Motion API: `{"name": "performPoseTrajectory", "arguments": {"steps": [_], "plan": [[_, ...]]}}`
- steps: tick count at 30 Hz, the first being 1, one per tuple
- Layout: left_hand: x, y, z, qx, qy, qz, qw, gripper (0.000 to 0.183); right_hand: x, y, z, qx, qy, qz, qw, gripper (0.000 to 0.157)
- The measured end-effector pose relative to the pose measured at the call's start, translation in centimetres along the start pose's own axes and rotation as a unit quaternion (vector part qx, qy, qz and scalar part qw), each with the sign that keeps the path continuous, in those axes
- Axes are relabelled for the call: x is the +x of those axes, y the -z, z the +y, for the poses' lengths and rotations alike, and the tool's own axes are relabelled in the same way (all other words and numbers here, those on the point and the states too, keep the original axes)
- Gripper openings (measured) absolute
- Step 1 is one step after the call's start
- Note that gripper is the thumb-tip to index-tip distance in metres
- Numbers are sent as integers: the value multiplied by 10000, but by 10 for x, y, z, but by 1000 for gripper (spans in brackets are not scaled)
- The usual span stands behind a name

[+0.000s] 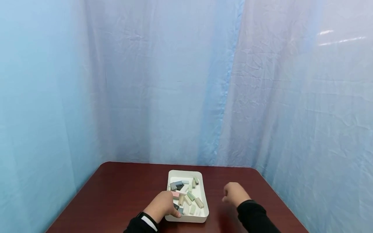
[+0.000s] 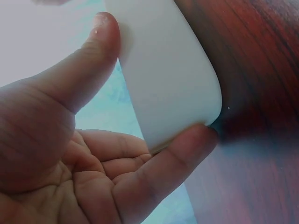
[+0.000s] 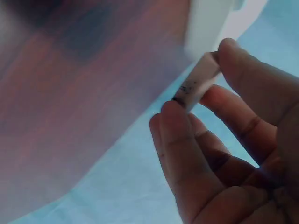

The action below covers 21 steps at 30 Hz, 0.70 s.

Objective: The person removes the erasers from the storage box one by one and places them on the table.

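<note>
A white tray (image 1: 187,219) filled with small blocks (image 1: 190,196) in green, cream, white, pink and grey stands on the table. The left hand (image 1: 164,206) grips its near left corner; in the left wrist view the thumb lies along the tray wall (image 2: 173,70) and the fingers hold the other side. To the right of the tray, the right hand (image 1: 235,194) hovers over the table. Between its thumb and fingertips it pinches a small pale block (image 3: 200,80) with dark marks at one end, seen in the right wrist view. In the head view the hand hides that block.
The dark red wooden table (image 1: 128,187) has rounded far corners. Light blue curtains (image 1: 175,81) hang behind it and along both sides. Bare tabletop shows to the left and right of the tray.
</note>
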<state>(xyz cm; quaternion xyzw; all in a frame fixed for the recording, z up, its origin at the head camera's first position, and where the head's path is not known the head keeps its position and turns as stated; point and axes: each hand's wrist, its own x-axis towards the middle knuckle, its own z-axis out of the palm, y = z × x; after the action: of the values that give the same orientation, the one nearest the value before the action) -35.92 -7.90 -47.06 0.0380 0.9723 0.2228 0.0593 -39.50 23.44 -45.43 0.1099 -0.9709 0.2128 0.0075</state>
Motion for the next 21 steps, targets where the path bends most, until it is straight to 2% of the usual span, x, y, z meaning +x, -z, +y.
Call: {"name": "performPoseTrajectory", "arguments": {"steps": [6,11,14,17,20,21], "plan": [[-1,3,3,24,-11,21,10000,64,-6,0,44,-297,-522,-361,9975,42],[-2,6,6,19,18,8,10000,61,-9,-6,61,-328,-478,-288,9979,52],[-2,7,7,70,0,53,10000,61,-9,-8,64,-401,-393,-258,9981,52],[-2,7,8,92,-96,69,9999,59,-6,-8,64,-566,-471,-385,9965,41],[-1,6,7,8,-127,64,9999,58,-4,-5,61,-926,-510,-540,9929,19],[0,5,7,-27,-114,61,9999,58,-4,-4,59,-1021,-508,-560,9919,19]]}}
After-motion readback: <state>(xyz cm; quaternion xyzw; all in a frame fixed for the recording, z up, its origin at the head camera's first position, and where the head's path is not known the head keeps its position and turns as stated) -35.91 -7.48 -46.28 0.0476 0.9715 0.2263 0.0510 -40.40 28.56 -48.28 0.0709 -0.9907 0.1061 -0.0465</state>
